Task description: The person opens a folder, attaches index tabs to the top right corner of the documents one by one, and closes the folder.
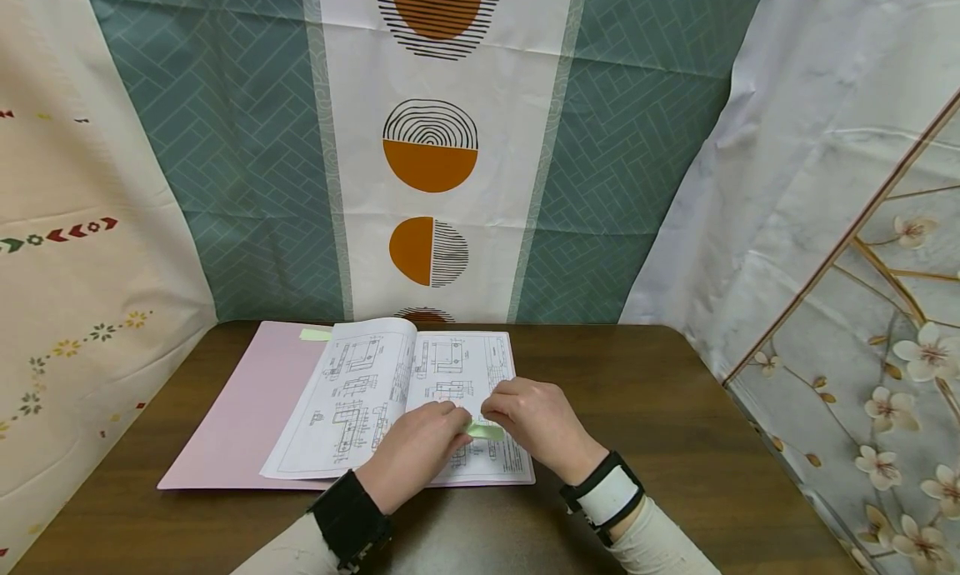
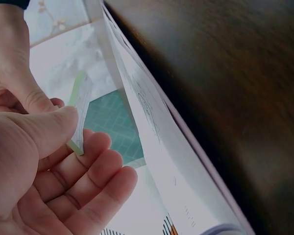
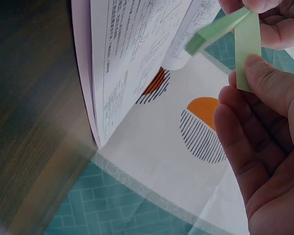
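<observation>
My left hand (image 1: 416,448) and right hand (image 1: 542,425) are close together above the right page of an open booklet of technical drawings (image 1: 483,358). Between them is a light green sticky note strip (image 3: 246,46). In the right wrist view, my right thumb and finger pinch the strip's lower end. My left fingers pinch its upper end, along with a folded-looking green piece (image 3: 213,33) that juts out sideways, perhaps a small pad of sticky notes. The left wrist view shows a thin pale piece with green edges (image 2: 80,110) behind my left thumb.
Beneath the booklet lies a pink folder (image 1: 240,425), with a pale green tab (image 1: 315,335) near its top edge. Both lie on a dark wooden table (image 1: 630,392). Patterned cloth (image 1: 645,142) hangs behind the table and at both sides.
</observation>
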Action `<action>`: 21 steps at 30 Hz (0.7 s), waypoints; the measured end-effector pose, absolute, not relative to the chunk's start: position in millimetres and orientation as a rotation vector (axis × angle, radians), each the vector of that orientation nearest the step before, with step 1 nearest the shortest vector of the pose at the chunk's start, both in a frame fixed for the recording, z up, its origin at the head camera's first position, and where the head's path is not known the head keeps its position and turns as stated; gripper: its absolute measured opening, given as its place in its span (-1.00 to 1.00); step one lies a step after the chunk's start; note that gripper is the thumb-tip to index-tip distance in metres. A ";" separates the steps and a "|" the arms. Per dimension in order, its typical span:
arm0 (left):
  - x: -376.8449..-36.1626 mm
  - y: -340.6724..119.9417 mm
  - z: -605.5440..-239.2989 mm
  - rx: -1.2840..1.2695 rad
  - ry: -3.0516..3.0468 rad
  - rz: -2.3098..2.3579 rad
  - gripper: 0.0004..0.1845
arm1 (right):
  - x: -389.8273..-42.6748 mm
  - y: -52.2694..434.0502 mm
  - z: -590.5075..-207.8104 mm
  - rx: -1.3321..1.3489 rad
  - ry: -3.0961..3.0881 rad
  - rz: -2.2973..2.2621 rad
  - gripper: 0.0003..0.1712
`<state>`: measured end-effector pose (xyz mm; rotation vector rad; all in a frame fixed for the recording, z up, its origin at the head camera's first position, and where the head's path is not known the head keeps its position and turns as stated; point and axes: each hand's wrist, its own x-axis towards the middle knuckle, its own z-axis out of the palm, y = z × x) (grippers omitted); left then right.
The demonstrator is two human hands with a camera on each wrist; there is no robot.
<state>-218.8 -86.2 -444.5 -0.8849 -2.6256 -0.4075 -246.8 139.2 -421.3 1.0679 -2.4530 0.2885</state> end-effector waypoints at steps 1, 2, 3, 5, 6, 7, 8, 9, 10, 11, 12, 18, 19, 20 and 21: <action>-218.9 -86.1 -444.6 -0.892 -2.622 -0.403 -0.83 | -246.7 139.1 -421.5 1.068 -2.454 0.292 -0.73; -218.8 -86.1 -444.8 -0.900 -2.619 -0.400 -0.83 | -246.6 139.1 -421.4 1.068 -2.454 0.299 -0.73; -218.5 -86.1 -444.8 -0.908 -2.617 -0.403 -0.82 | -246.5 139.0 -421.4 1.068 -2.455 0.304 -0.73; -218.0 -86.2 -445.0 -0.921 -2.614 -0.402 -0.81 | -246.3 139.2 -421.2 1.066 -2.455 0.313 -0.72; -217.6 -86.3 -444.9 -0.927 -2.614 -0.401 -0.81 | -246.2 139.4 -421.3 1.065 -2.455 0.318 -0.72; -217.4 -86.3 -444.8 -0.931 -2.615 -0.398 -0.81 | -246.2 139.6 -421.2 1.065 -2.454 0.323 -0.71; -217.2 -86.2 -444.7 -0.935 -2.617 -0.398 -0.80 | -246.2 139.8 -421.2 1.066 -2.452 0.327 -0.71; -217.1 -86.2 -444.7 -0.938 -2.620 -0.398 -0.80 | -246.3 140.0 -421.3 1.065 -2.450 0.328 -0.72; -217.0 -86.1 -444.6 -0.940 -2.624 -0.394 -0.79 | -246.4 140.2 -421.2 1.066 -2.448 0.331 -0.71; -217.0 -86.0 -444.6 -0.941 -2.627 -0.393 -0.79 | -246.4 140.2 -421.1 1.067 -2.446 0.334 -0.71; -217.0 -86.0 -444.4 -0.941 -2.629 -0.394 -0.79 | -246.7 140.4 -421.3 1.067 -2.444 0.334 -0.72; -217.0 -86.4 -445.0 -0.939 -2.641 -0.401 -0.78 | -246.2 141.6 -419.1 1.047 -2.455 0.350 -0.71; -217.0 -86.6 -445.2 -0.939 -2.640 -0.398 -0.78 | -246.0 141.8 -418.2 1.042 -2.459 0.357 -0.71; -216.9 -86.8 -445.2 -0.941 -2.639 -0.396 -0.78 | -245.8 142.0 -417.5 1.039 -2.461 0.360 -0.70; -216.8 -87.0 -445.2 -0.939 -2.640 -0.396 -0.78 | -245.8 142.0 -416.9 1.036 -2.462 0.361 -0.71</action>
